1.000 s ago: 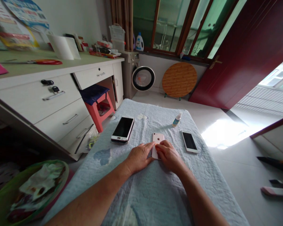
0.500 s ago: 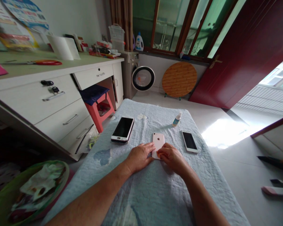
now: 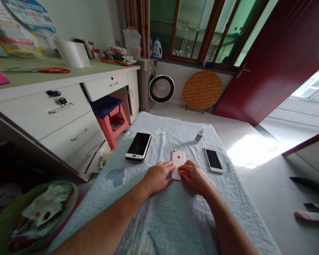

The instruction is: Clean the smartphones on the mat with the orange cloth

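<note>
A rose-gold phone (image 3: 178,158) lies face down on the light blue quilted cloth (image 3: 170,212). My left hand (image 3: 157,177) lies flat with its fingers stretched out against the phone's left edge. My right hand (image 3: 195,179) is closed, its fingertips pressed on the phone's near end, with a small orange thing (image 3: 182,173) showing under them. A bigger white phone (image 3: 138,145) lies screen up to the left. A smaller white phone (image 3: 214,160) lies screen up to the right. A little spray bottle (image 3: 199,135) lies behind them.
A white desk with drawers (image 3: 61,109) and a red stool (image 3: 110,118) stand at the left. A green basin of scraps (image 3: 34,212) sits at the lower left. Washing machine (image 3: 159,86), round wooden board (image 3: 202,89) and an open dark red door (image 3: 276,60) are beyond.
My right hand's fingertips have slid back a little over the phone's near end, uncovering more of its back. The left hand and the other phones have not moved.
</note>
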The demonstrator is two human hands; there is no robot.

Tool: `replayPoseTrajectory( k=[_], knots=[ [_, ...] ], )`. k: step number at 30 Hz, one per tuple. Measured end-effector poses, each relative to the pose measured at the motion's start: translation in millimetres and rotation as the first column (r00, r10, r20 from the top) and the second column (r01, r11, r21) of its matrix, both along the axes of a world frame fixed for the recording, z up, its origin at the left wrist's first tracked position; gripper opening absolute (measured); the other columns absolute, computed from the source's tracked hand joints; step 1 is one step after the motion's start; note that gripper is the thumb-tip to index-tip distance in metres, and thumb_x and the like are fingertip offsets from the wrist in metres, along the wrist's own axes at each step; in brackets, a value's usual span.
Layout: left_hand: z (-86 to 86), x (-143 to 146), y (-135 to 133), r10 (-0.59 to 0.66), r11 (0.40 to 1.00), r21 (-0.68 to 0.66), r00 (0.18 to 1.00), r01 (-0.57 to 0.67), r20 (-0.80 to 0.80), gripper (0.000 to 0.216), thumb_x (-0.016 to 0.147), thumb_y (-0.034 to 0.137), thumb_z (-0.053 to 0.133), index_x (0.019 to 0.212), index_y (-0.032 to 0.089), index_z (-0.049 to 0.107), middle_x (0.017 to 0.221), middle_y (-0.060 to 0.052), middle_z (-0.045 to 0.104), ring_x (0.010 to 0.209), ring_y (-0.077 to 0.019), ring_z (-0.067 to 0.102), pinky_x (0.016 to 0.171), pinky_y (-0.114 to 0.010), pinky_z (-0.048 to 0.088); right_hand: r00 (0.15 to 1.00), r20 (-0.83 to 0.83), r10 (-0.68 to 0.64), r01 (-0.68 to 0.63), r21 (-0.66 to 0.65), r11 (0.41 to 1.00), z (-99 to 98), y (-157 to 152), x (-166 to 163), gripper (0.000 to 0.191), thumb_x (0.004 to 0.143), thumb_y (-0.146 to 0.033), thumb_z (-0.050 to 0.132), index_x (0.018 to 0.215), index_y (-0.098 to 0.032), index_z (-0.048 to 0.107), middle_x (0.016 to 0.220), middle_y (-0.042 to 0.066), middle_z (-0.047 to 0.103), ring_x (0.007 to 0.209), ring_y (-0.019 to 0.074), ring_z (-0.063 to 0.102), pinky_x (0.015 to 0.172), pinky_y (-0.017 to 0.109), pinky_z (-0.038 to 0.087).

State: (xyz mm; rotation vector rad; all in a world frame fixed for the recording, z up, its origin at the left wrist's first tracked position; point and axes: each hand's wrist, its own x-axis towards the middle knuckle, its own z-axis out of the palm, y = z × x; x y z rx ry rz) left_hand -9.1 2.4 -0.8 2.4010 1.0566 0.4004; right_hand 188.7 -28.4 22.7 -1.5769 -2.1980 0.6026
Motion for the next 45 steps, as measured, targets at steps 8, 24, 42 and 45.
replayPoseTrajectory(
  k=[8,24,42,45],
  knots=[
    [-0.2,0,0,0.003,1.0,0.018,1.0,-0.003,-0.01,0.045,0.082,0.027,0.058,0.127,0.022,0.056,0.142,-0.003,0.047,0.124,-0.0229,0.049,0.107,-0.037,0.035,0.989,-0.101,0.105,-0.118,-0.127,0.985,10.1,-6,9,0.019,0.073,-0.007,0.052,0.081,-0.018,0.066,0.088,0.002,0.06,0.077,0.0119,0.056,0.071,0.022,0.041],
    [-0.2,0,-1,0.007,0.999,0.042,1.0,-0.006,-0.019,0.048,0.081,0.026,0.06,0.128,0.023,0.053,0.141,-0.003,0.047,0.123,-0.0235,0.05,0.104,-0.036,0.039,0.969,0.003,-0.248,0.247,0.069,0.967,-13.5,11,13,0.019,0.085,-0.028,0.049,0.086,-0.019,0.066,0.082,0.004,0.067,0.073,0.0151,0.059,0.066,0.024,0.037],
    [-0.3,0,-1,0.012,0.999,0.035,1.0,-0.011,-0.008,0.047,0.081,0.027,0.06,0.127,0.023,0.055,0.141,-0.003,0.047,0.123,-0.024,0.05,0.105,-0.038,0.038,0.966,0.089,-0.241,0.235,0.068,0.97,-2.3,8,10,0.017,0.081,-0.023,0.05,0.07,-0.018,0.062,0.069,0.002,0.063,0.064,0.0122,0.054,0.059,0.022,0.031],
    [-1.1,-1,0,0.014,0.999,0.031,1.0,-0.014,-0.011,0.046,0.081,0.028,0.061,0.127,0.023,0.055,0.141,-0.003,0.048,0.123,-0.0242,0.05,0.107,-0.039,0.037,0.97,0.123,-0.211,0.207,0.043,0.977,3.1,4,8,0.017,0.079,-0.021,0.05,0.066,-0.017,0.061,0.068,0.002,0.062,0.063,0.0113,0.053,0.061,0.022,0.031]
  ],
)
